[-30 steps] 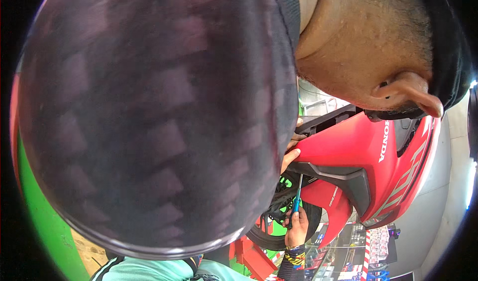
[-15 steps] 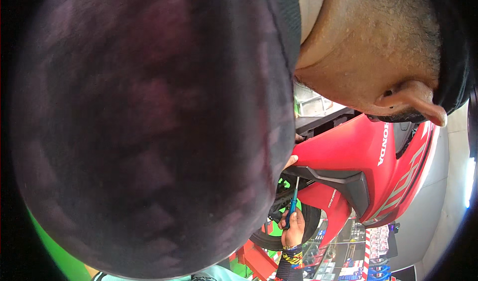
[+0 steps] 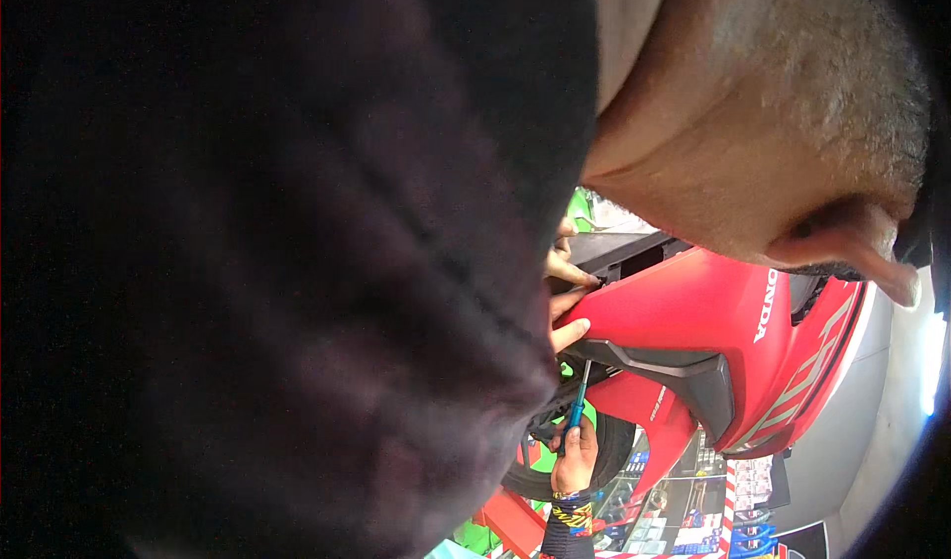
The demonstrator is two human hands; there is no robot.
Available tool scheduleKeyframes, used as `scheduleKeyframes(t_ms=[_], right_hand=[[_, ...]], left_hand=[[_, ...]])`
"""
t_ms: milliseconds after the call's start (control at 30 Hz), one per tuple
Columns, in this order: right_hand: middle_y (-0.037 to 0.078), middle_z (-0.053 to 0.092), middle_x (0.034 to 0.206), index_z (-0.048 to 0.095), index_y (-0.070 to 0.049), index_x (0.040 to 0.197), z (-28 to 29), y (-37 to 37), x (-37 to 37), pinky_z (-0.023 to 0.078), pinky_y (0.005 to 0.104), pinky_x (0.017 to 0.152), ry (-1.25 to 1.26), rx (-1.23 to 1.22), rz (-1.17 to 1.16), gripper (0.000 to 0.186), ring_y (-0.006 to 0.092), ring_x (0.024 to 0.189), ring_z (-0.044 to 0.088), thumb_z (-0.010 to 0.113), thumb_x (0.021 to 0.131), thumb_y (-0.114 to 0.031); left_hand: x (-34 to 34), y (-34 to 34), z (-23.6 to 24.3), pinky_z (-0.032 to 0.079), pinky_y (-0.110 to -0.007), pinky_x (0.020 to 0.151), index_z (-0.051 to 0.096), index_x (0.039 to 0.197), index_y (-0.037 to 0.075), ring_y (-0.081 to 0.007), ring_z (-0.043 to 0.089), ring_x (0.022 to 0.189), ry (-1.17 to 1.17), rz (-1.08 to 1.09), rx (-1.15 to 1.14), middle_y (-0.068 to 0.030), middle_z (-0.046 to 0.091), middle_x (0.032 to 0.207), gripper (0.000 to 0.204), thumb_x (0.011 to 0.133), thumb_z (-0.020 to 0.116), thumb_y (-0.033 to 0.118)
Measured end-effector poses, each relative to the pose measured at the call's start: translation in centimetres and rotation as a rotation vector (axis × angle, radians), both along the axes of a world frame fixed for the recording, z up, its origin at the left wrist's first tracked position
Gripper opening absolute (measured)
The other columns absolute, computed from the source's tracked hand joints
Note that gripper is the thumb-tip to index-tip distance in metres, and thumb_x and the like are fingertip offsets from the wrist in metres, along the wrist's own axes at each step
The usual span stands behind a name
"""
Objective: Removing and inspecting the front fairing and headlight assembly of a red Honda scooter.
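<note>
From the lower edge, a forearm in a dark sleeve with a bright pattern leads to my right hand point(image 3: 575, 463). Its fingers are closed round the handle of a blue screwdriver point(image 3: 577, 410). The metal shaft points up to the dark lower trim point(image 3: 684, 371) of a red motorcycle panel point(image 3: 669, 306); whether the tip touches anything is unclear. Several fingers point(image 3: 567, 333) come out from behind a dark garment and rest on the panel's edge. They seem to be a co-worker's, though their arm is hidden. My left hand does not show.
A person in a dark garment point(image 3: 347, 262) blocks most of the left and middle, with the head at upper right. Below the panel are a black tyre point(image 3: 619, 445) and a red metal piece point(image 3: 510, 524). Glass display shelves point(image 3: 684, 505) stand beyond. The scene lies turned sideways.
The dark-clothed person has shifted, and more fingers now show along the panel's edge. My right hand, with the screwdriver, appears slightly further left. Less teal cloth shows at the lower edge.
</note>
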State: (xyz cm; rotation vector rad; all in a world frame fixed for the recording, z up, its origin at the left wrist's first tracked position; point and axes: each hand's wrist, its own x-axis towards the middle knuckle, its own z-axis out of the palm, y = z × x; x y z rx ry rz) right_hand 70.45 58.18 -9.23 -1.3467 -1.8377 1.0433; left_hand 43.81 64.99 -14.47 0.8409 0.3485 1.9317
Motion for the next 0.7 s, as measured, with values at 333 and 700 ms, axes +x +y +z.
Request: scheduleKeyframes(t_ms=[333, 700], right_hand=[[0.004, 0.062, 0.097, 0.058, 0.001, 0.129, 0.49, -0.44, 0.44, 0.046, 0.0264, 0.066, -0.01, -0.029, -0.05, 0.032, 0.0099, 0.073, 0.053, 0.056, 0.113, -0.026], [0.004, 0.062, 0.096, 0.057, 0.001, 0.132, 0.02, -0.13, 0.9, 0.046, 0.0274, 0.066, 0.025, -0.047, -0.025, 0.035, 0.0106, 0.073, 0.053, 0.057, 0.112, -0.027]], left_hand=[[-0.14, 0.6, -0.04, 0.038, -0.036, 0.119, 0.049, 0.155, -0.003, -0.0173, 0.051, 0.138, 0.028, -0.017, 0.04, -0.0114, 0.058, 0.151, 0.06, 0.102, 0.066, 0.018], [-0.12, 0.37, -0.16, 0.037, -0.035, 0.12, 0.045, 0.158, -0.002, -0.0176, 0.049, 0.14, -0.006, -0.084, 0.012, -0.0112, 0.055, 0.154, 0.063, 0.103, 0.065, 0.02]])
